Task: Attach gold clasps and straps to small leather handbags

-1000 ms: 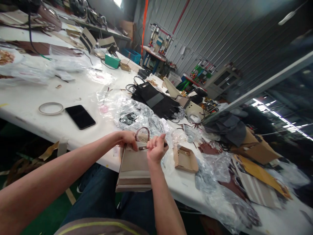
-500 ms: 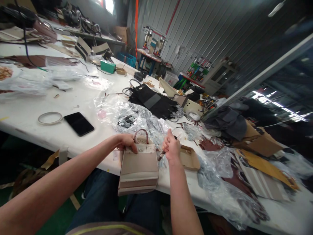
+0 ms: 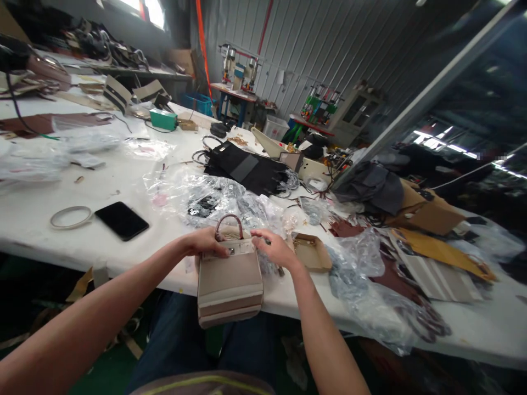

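— All around that beige handbag (image 3: 230, 285) it's one big white tabletop (image 3: 123, 260), right?

— Yep. Crinkly clear plastic (image 3: 370, 299) sprawls to the bag's right, floppy matte black bags (image 3: 242, 167) are heaped behind it.

— And the bag itself?

— At the table's near edge, bottom sticking over. Boxy, smooth leathery panels, brown arched handle (image 3: 229, 216). Shallow cardboard box (image 3: 310, 255) just right of it.

— Hands?

— Left hand (image 3: 209, 242) pinches the bag's upper left edge, thumb on the front. Right hand (image 3: 275, 248) is at the top right corner, fingers bent; can't tell if they're gripping.

— Small stuff? Labels?

— Glossy black phone (image 3: 122, 220) left of the bag, shiny metal fitting (image 3: 231, 250) on its top band. Pale patch (image 3: 223, 147) on the black heap's too tiny to read.
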Demonstrator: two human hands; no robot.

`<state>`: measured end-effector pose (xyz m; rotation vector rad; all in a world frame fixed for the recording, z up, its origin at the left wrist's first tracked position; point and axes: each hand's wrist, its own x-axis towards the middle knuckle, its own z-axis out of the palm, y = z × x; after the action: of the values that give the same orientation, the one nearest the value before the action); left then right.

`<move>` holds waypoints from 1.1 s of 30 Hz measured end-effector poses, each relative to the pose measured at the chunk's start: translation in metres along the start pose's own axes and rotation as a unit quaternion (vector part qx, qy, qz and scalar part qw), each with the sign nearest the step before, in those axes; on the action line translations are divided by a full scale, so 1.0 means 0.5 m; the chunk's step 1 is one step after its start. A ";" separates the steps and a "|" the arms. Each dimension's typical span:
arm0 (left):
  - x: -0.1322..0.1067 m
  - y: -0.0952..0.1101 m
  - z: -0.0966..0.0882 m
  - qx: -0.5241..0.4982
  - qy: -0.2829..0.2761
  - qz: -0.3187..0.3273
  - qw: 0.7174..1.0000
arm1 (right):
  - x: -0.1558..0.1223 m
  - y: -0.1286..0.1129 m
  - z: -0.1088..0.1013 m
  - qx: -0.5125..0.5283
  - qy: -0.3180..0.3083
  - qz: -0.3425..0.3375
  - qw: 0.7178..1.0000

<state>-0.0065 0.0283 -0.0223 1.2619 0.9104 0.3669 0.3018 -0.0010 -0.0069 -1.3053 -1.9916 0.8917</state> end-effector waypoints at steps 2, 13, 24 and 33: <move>-0.007 0.001 0.001 0.017 -0.006 0.030 0.999 | -0.002 -0.013 -0.004 0.062 -0.090 -0.002 0.994; -0.037 0.017 0.005 0.045 -0.041 0.067 0.996 | -0.020 -0.021 0.018 0.231 -0.118 0.070 0.963; -0.106 0.018 -0.020 0.132 0.053 0.055 0.988 | -0.029 -0.006 0.069 0.273 -0.067 0.146 0.949; -0.173 -0.012 0.025 0.123 0.044 0.015 0.991 | -0.083 -0.028 0.067 0.291 -0.068 0.159 0.941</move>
<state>-0.0514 -0.0417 0.0055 1.4962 1.0364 0.3439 0.2828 -0.0510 -0.0207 -1.2443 -1.4449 1.6143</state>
